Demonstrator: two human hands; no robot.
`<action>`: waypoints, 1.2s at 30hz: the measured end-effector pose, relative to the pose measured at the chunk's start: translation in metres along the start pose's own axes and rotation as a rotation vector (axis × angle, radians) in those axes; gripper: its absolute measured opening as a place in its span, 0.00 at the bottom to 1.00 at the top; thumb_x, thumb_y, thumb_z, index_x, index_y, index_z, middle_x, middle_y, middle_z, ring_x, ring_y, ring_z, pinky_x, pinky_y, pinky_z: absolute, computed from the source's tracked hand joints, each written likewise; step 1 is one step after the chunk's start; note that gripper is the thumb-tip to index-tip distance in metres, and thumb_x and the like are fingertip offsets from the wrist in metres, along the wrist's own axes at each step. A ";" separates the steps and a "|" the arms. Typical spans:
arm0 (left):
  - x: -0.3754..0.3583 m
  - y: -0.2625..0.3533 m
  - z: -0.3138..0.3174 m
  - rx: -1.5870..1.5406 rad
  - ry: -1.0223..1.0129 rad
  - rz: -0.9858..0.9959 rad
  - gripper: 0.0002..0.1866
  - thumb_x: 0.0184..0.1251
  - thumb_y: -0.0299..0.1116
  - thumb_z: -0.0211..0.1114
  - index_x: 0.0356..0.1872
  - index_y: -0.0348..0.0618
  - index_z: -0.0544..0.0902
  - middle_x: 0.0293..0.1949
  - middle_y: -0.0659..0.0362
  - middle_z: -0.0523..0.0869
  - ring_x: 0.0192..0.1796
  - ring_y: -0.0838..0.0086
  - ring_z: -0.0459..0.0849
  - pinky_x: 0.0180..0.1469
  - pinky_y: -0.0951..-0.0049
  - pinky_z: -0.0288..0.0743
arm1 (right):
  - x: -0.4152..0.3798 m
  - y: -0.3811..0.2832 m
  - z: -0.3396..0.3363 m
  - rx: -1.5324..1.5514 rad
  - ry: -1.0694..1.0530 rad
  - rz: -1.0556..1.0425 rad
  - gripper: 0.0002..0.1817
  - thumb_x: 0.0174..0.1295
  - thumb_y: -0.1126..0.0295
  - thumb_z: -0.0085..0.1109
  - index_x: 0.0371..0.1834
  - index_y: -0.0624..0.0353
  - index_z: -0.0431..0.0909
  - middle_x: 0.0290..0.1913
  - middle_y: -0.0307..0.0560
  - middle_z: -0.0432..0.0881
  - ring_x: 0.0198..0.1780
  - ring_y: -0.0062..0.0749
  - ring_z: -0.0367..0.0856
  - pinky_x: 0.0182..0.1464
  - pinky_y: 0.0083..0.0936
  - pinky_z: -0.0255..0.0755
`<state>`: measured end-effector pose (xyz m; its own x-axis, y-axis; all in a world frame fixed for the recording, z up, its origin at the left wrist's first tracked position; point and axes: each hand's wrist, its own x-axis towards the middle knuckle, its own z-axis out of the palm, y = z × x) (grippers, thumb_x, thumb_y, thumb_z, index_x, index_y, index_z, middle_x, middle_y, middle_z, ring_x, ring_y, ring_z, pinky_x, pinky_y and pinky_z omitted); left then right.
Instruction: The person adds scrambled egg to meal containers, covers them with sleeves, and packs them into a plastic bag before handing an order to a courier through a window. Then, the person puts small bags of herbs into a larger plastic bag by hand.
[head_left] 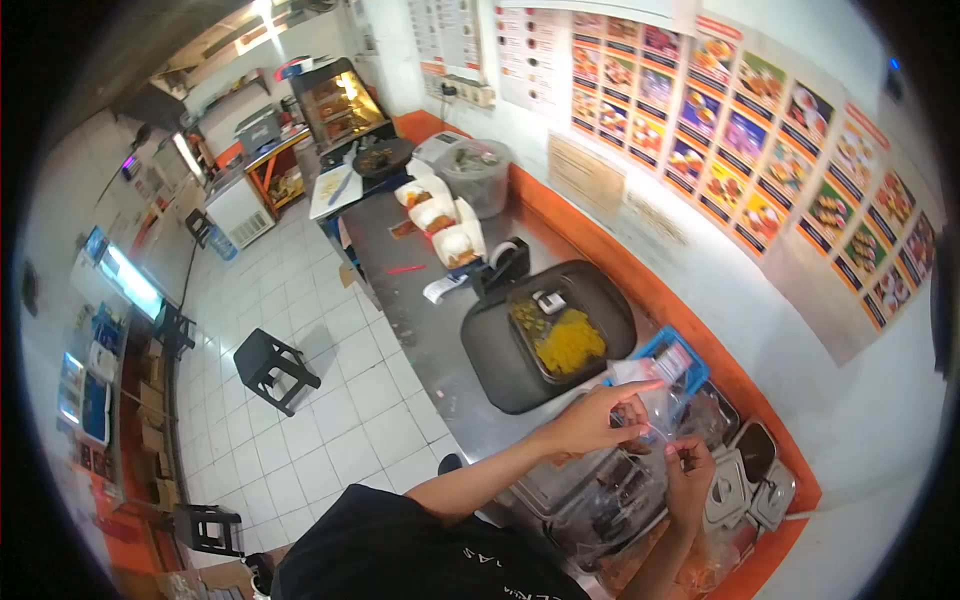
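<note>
My left hand (598, 415) is over the counter's near end, with its fingers pinched on a clear plastic bag (657, 412). Close beside it on the right, my right hand (690, 468) pinches the lower part of the same bag. Behind the hands lies a blue basket (681, 362) with packets in it. Below them are a tray with dark plastic-wrapped food (622, 498) and metal containers with lids (727, 490). Beyond, a dark tray (490, 345) bears a smaller pan with yellow food (570, 343).
Farther along the metal counter (400, 300) are a tape dispenser (502, 268), open boxes of food (457, 243), a clear tub (476, 180) and a dark pan (383, 157). An orange-edged wall with menu posters bounds the right. A black stool (274, 365) stands on the tiled floor.
</note>
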<state>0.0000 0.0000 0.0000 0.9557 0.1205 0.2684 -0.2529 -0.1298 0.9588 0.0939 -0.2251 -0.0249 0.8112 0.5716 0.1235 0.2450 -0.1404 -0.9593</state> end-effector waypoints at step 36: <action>-0.261 -0.067 -0.690 0.309 0.626 -0.317 0.07 0.60 0.20 0.77 0.39 0.36 0.91 0.36 0.55 0.93 0.43 0.73 0.91 0.49 0.71 0.82 | 0.242 -0.101 0.725 0.164 -0.744 -0.082 0.05 0.64 0.73 0.67 0.37 0.61 0.80 0.36 0.47 0.81 0.37 0.39 0.80 0.38 0.33 0.72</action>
<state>-0.3360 0.6562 -0.0696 0.6885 0.7212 0.0766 0.1603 -0.2544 0.9537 -0.1196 0.5138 -0.0823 0.2087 0.9768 0.0486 0.1598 0.0150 -0.9870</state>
